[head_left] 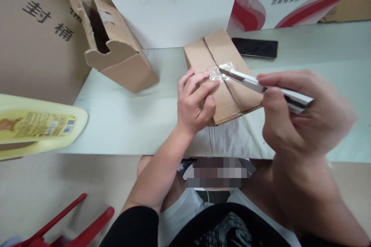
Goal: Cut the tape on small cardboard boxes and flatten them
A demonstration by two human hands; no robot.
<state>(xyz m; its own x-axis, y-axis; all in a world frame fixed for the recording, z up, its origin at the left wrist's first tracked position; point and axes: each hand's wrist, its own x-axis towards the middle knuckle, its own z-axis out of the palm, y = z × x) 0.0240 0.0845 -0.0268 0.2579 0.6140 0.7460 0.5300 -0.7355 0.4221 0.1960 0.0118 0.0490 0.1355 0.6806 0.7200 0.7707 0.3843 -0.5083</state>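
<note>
A small brown cardboard box (pixel 199 52) lies on the table with its flap seam facing up. Clear tape (pixel 224 72) crosses the middle of that seam. My left hand (pixel 194 104) rests on the box's left side, fingers spread on the cardboard beside the tape. In my right hand (pixel 304 112) is a white utility knife (pixel 246 80), gripped between thumb and fingers. Its blade tip touches the tape at the seam, or sits just above it; I cannot tell which.
An open-topped cardboard box (pixel 124 58) stands at the left. A black phone (pixel 255 48) lies behind the small box. White and red-white cartons (pixel 179 7) line the back. A yellow bottle (pixel 43 123) is at the left edge, with a red stool (pixel 89 227) below.
</note>
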